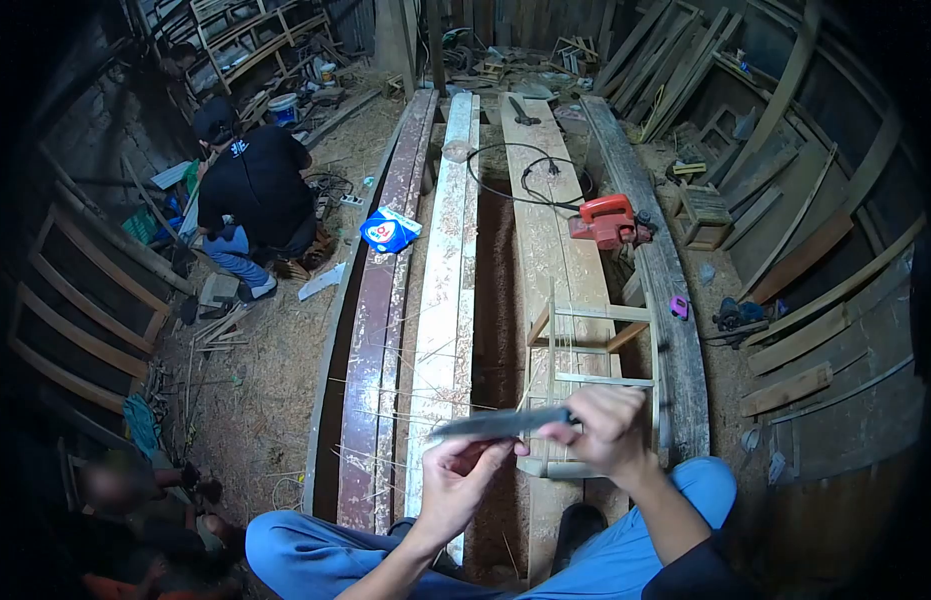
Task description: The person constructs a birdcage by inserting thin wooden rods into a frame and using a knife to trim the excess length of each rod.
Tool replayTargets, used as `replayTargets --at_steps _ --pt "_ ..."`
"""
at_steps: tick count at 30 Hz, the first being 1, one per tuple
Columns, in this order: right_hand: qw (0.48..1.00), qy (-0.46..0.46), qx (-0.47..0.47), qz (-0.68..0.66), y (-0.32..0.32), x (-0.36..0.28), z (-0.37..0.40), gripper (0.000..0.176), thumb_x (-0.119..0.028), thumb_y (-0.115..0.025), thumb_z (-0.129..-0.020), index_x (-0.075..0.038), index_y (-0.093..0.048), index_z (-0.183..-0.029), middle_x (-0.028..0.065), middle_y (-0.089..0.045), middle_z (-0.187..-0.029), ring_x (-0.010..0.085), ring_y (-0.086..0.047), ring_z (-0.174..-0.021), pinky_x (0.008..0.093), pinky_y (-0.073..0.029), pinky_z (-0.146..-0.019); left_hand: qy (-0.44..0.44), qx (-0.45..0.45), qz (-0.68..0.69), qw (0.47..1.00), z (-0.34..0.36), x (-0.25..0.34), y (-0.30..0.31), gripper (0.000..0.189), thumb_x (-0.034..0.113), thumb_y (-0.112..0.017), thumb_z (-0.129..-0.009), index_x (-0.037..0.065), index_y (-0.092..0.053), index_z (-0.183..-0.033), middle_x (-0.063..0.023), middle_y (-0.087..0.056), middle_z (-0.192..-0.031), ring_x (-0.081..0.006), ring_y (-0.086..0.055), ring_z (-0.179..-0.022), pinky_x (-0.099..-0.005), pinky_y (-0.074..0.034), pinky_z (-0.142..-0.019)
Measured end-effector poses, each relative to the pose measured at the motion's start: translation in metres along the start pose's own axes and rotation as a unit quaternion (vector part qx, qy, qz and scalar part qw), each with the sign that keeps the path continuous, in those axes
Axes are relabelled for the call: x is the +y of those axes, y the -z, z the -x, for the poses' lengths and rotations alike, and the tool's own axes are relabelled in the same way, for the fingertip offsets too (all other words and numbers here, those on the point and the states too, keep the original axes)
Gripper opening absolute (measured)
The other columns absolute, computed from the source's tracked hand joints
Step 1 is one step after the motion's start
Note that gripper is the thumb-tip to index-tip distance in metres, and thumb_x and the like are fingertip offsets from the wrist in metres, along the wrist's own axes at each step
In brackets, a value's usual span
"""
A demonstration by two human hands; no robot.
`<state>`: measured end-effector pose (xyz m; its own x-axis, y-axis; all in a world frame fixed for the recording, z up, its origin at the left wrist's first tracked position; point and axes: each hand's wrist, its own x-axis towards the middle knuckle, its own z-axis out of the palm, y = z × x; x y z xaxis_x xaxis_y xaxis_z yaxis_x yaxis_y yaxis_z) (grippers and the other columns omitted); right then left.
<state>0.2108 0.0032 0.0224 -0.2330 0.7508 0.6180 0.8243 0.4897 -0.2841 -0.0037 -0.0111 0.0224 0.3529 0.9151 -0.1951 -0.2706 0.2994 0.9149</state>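
My right hand (607, 418) is closed around the handle of a knife (500, 424), its broad dark blade pointing left and slightly blurred. Just under the blade, my left hand (463, 482) has its fingers curled in a pinch; whatever lies between them is too small to make out. Thin wooden strips (437, 358) lie scattered across the planks in front of my hands. Beside my right hand stands a small wooden frame (597, 312) with light-coloured bars, partly covered by my hand and forearm.
Long planks (447, 240) run away from me, strewn with shavings. On them are a blue-and-white packet (390, 232), a red power tool (610, 222) with a black cord, and a pink tape measure (679, 307). A person (253, 185) crouches at left; another sits lower left.
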Motion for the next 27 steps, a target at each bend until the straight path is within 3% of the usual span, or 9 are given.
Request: replayTargets --at_steps 3,7,11,13,15,19,23,25,27 --pt "0.996 -0.067 0.052 -0.010 -0.001 0.011 -0.001 0.060 -0.062 -0.057 -0.090 -0.012 -0.050 -0.058 0.0001 -0.045 -0.045 0.0160 -0.050 -0.038 0.0304 -0.037 -0.039 -0.012 0.006 0.007 1.000 0.001 0.000 -0.004 0.026 0.001 -0.061 -0.096 -0.005 -0.063 -0.121 -0.0109 -0.072 -0.103 -0.0119 -0.067 -0.096 -0.0236 -0.053 -0.084" --pt "0.999 0.023 -0.003 -0.036 -0.013 -0.011 0.007 0.061 -0.063 -0.056 -0.090 -0.012 -0.049 -0.058 -0.0001 -0.044 -0.045 0.0159 -0.050 -0.038 0.0311 -0.038 -0.040 0.001 0.029 0.006 1.000 0.003 -0.011 -0.001 0.029 0.001 -0.060 -0.097 -0.005 -0.062 -0.124 -0.0094 -0.071 -0.097 -0.0101 -0.065 -0.083 -0.0224 -0.052 -0.077" --pt "1.000 -0.004 0.010 0.006 -0.003 0.007 0.002 0.061 -0.063 -0.053 -0.092 -0.013 -0.049 -0.059 -0.0010 -0.043 -0.045 0.0151 -0.049 -0.038 0.0307 -0.037 -0.040 -0.013 -0.028 0.067 0.997 -0.001 -0.004 0.000 0.030 0.003 -0.059 -0.097 -0.001 -0.063 -0.126 -0.0072 -0.069 -0.096 -0.0051 -0.060 -0.080 -0.0198 -0.047 -0.068" --pt "0.997 -0.055 0.056 -0.016 0.000 0.013 -0.001 0.060 -0.063 -0.051 -0.093 -0.014 -0.049 -0.059 -0.0018 -0.043 -0.045 0.0144 -0.049 -0.038 0.0310 -0.037 -0.040 -0.020 -0.043 0.074 0.996 0.000 -0.004 0.002 0.029 0.005 -0.057 -0.098 -0.001 -0.063 -0.126 -0.0067 -0.069 -0.094 -0.0058 -0.060 -0.082 -0.0215 -0.047 -0.073" --pt "0.999 -0.021 0.000 -0.045 -0.001 0.000 0.003 0.060 -0.062 -0.055 -0.092 -0.012 -0.049 -0.059 0.0017 -0.047 -0.047 0.0172 -0.052 -0.041 0.0308 -0.038 -0.040 0.049 -0.086 0.078 0.992 -0.003 -0.009 0.011 0.033 0.005 -0.055 -0.100 -0.002 -0.059 -0.131 -0.0070 -0.069 -0.097 -0.0078 -0.060 -0.087 -0.0234 -0.047 -0.080" --pt "0.998 0.029 -0.032 -0.035 -0.003 -0.010 0.003 0.058 -0.060 -0.061 -0.089 -0.010 -0.051 -0.060 0.0020 -0.050 -0.050 0.0181 -0.057 -0.045 0.0302 -0.041 -0.042 0.068 -0.034 0.096 0.992 0.002 -0.002 -0.005 0.045 0.007 -0.054 -0.100 0.000 -0.047 -0.144 -0.0037 -0.067 -0.100 -0.0048 -0.057 -0.088 -0.0186 -0.041 -0.074" --pt "0.999 -0.048 0.021 -0.008 0.004 0.007 0.000 0.060 -0.062 -0.057 -0.091 -0.012 -0.051 -0.059 -0.0002 -0.049 -0.048 0.0147 -0.052 -0.041 0.0300 -0.039 -0.040 0.073 -0.112 0.105 0.985 -0.002 -0.005 0.009 0.046 0.007 -0.055 -0.100 0.000 -0.045 -0.145 -0.0015 -0.065 -0.098 -0.0058 -0.057 -0.090 -0.0196 -0.044 -0.078" --pt "0.999 -0.029 0.001 -0.015 0.005 0.008 0.005 0.062 -0.065 -0.054 -0.091 -0.013 -0.051 -0.057 -0.0015 -0.049 -0.047 0.0131 -0.050 -0.039 0.0297 -0.038 -0.038 0.079 -0.119 0.114 0.983 0.001 -0.007 0.006 0.047 0.006 -0.055 -0.099 0.001 -0.045 -0.145 -0.0015 -0.066 -0.098 -0.0055 -0.057 -0.087 -0.0195 -0.044 -0.076" --pt "0.998 0.042 -0.004 -0.039 -0.005 -0.006 0.009 0.062 -0.064 -0.055 -0.091 -0.013 -0.051 -0.057 -0.0014 -0.048 -0.047 0.0123 -0.050 -0.039 0.0287 -0.038 -0.039 0.102 -0.049 0.087 0.990 0.006 -0.007 -0.003 0.045 0.006 -0.055 -0.099 0.002 -0.048 -0.143 -0.0010 -0.066 -0.094 -0.0047 -0.056 -0.082 -0.0188 -0.042 -0.071"
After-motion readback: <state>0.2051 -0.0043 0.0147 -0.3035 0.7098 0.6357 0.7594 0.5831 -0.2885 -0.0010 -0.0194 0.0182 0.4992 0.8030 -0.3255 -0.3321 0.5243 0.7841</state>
